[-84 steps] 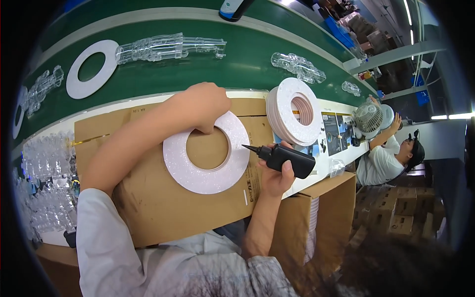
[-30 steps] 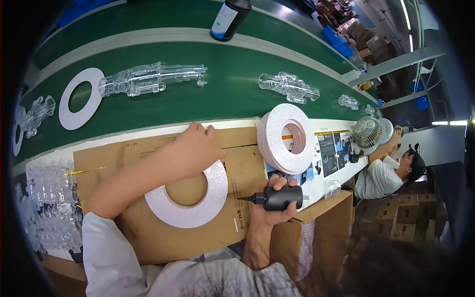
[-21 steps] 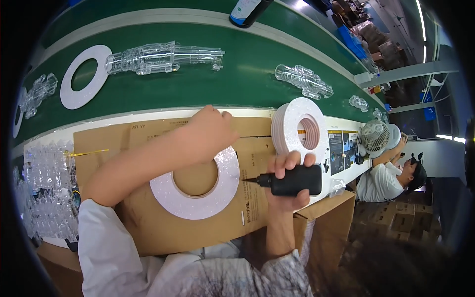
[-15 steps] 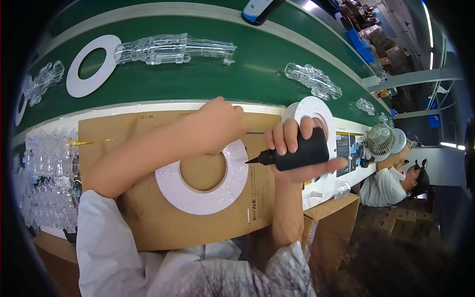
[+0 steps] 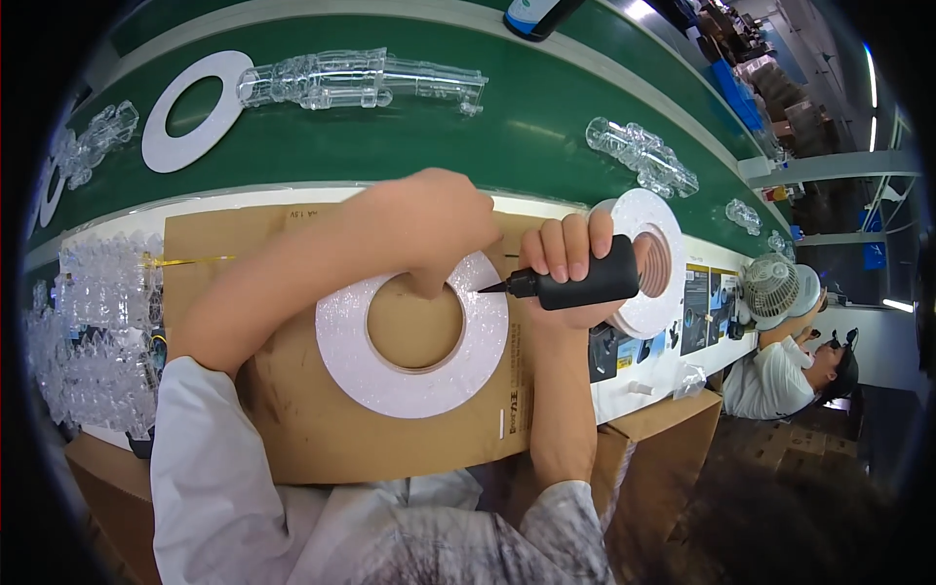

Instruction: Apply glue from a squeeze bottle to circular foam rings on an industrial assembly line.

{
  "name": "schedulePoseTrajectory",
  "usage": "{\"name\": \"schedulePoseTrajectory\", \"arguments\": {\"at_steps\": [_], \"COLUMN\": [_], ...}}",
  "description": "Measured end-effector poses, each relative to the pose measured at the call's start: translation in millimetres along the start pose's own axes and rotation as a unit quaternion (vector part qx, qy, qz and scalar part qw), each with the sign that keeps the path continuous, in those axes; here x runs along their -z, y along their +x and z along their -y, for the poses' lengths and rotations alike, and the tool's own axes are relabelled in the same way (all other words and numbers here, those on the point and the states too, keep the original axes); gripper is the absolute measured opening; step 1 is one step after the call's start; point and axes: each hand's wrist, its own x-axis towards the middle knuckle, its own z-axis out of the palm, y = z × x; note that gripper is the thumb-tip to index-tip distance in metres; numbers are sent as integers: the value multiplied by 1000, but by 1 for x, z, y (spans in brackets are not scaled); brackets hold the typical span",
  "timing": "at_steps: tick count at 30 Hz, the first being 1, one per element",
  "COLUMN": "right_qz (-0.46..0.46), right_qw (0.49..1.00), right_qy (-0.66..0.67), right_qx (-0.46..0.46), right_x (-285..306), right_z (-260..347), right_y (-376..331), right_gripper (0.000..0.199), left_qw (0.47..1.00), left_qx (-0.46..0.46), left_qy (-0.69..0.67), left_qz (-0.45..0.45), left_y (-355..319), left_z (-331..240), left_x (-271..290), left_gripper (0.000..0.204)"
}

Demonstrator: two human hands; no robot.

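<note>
A flat white ring [image 5: 409, 392] with a glossy, speckled face lies on a brown cardboard sheet [image 5: 278, 429] in front of me. My left hand [image 5: 447, 219] reaches across to the ring's far edge. It is closed there, with one digit bent down into the hole against the inner rim; its other fingers are mostly hidden. In my right hand [image 5: 565, 249] is a black squeeze bottle [image 5: 597, 277] with a pointed nozzle, held on its side. The nozzle tip points left over the ring's upper right part; whether it touches the surface I cannot tell.
More white rings stand stacked [image 5: 666, 229] at the right. Clear plastic pieces [image 5: 341, 80] and another white ring [image 5: 156, 146] lie on the green surface beyond. Clear parts [image 5: 107, 322] are massed at left. A fan [image 5: 770, 288] and a seated person [image 5: 780, 380] are farther right.
The black bottle has tilted and shifted slightly, its nozzle tip now over the ring's face. My left hand's digit now reaches into the hole. The whole view has shifted a little.
</note>
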Motion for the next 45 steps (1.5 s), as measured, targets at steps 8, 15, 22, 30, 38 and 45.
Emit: {"name": "schedulePoseTrajectory", "arguments": {"at_steps": [8,15,22,30,38,45], "right_qz": [16,17,-16,-25,-25,-41], "right_qw": [1000,1000,1000,999,1000,999], "right_qy": [-4,-12,-9,37,-1,-25], "right_qx": [5,-2,5,6,-7,0], "right_x": [6,5,2,4,7,3], "right_z": [2,0,5,2,-2,-1], "right_y": [-2,-6,-9,-7,-6,-7], "right_gripper": [49,47,40,44,47,48], "left_qw": [997,988,989,989,991,990], "left_qx": [-8,50,64,64,45,49], "left_qy": [-79,-147,-132,-131,-120,-128], "left_qz": [5,3,-1,-2,-25,-31], "left_y": [-3,-7,-6,-5,-2,-6], "left_z": [14,22,23,22,29,25], "left_x": [15,25,22,25,14,19], "left_gripper": [59,55,57,51,54,48]}}
